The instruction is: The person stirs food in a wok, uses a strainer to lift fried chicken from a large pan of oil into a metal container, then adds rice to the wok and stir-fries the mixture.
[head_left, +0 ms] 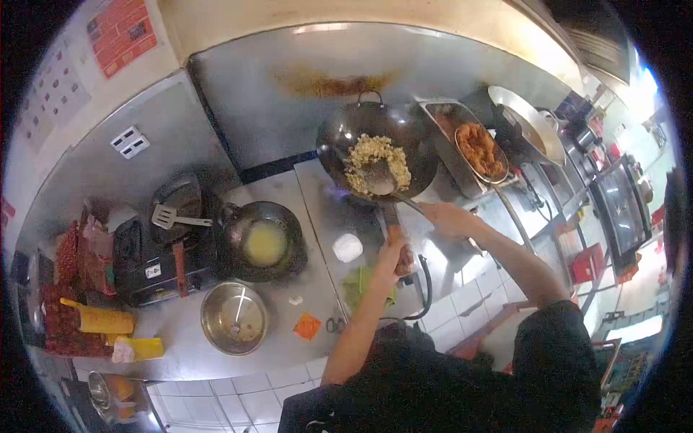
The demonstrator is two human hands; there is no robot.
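A large black wok sits tilted over a burner at the back, holding a heap of yellowish fried rice. My left hand grips the wok's wooden handle. My right hand holds the long handle of a metal ladle, whose bowl rests in the rice.
A second wok with yellow liquid stands to the left, beside a black pan with a slotted spatula. A steel bowl sits near the counter's front edge. A strainer of fried pieces lies over a steel tray right of the wok. Packets crowd the far left.
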